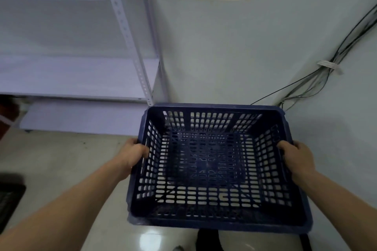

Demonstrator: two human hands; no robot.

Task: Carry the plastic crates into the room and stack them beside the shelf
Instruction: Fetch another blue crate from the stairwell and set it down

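A dark blue perforated plastic crate point(216, 169) is held in front of me, open side up and empty. My left hand point(133, 154) grips its left rim with fingers curled over the edge. My right hand point(295, 158) grips the right rim the same way. The crate's far edge lies just right of the white metal shelf point(77, 75), near the shelf's corner post point(130, 36). Whether the crate touches the floor cannot be told.
A pale wall stands right behind the crate. A bundle of cables point(326, 75) runs down the wall at the right. A dark object point(9, 199) lies on the glossy floor at the far left. My dark-clad legs point(208, 240) show below the crate.
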